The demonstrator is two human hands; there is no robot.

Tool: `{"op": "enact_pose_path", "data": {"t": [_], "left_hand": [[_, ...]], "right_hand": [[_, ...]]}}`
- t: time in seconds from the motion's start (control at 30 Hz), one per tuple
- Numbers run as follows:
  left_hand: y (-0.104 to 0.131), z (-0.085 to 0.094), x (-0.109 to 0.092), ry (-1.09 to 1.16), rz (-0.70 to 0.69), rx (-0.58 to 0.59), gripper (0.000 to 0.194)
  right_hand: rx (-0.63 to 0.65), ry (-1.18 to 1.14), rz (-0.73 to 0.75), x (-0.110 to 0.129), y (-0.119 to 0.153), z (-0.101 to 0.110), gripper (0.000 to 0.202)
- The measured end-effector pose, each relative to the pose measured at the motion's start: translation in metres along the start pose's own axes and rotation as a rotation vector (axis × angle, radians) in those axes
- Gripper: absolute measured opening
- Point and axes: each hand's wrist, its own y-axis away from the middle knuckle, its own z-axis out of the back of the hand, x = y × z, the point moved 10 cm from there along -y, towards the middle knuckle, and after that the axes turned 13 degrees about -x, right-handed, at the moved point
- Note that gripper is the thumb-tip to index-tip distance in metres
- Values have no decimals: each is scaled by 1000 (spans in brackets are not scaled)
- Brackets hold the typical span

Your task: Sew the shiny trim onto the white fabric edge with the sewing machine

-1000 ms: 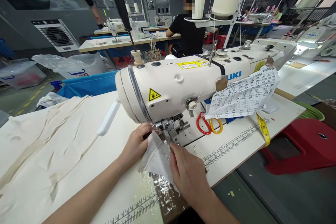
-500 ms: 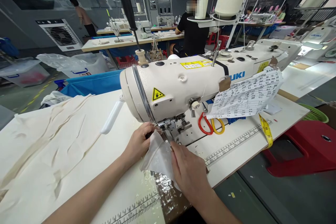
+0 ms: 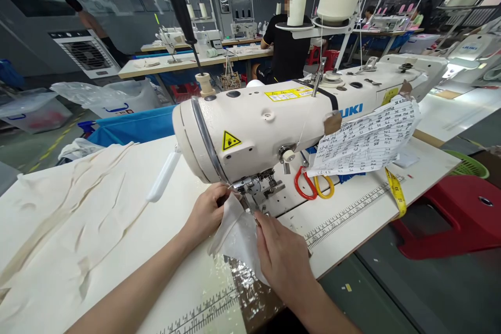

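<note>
A piece of white fabric (image 3: 237,235) lies between my hands, its upper end close under the head of the white sewing machine (image 3: 250,130). My left hand (image 3: 206,214) is closed on the fabric's left edge, right by the needle area. On the other side my right hand (image 3: 284,253) pinches the fabric's right edge, with thumb and index finger near the presser foot. The fingertips of both hands are partly hidden. The needle itself is too small to make out.
Scissors with red and yellow handles (image 3: 306,183) lie behind the needle area. A handwritten paper (image 3: 364,138) hangs on the machine arm. Cream fabric pieces (image 3: 70,203) spread over the table's left. A yellow tape measure (image 3: 396,193) hangs over the right edge, near a red stool (image 3: 465,219).
Both hands keep their hold on the fabric, almost unmoved. The view has shifted slightly. In the background, a walking person has moved further left.
</note>
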Motion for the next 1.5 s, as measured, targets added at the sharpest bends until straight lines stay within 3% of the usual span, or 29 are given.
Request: {"op": "enact_pose_path", "data": {"t": [0.97,1.2,1.5], "left_hand": [[-1,-2,-1,-32,-30,39,28],[-2,-2,-3,-18,-34,45,29],[4,-3,-9,-125,-106,-9,27]], "right_hand": [[-20,-17,8,2,-1,-1,35],[29,9,-11,-1,-1,-3,35],[30,37,0,0,-1,-5,36]]}}
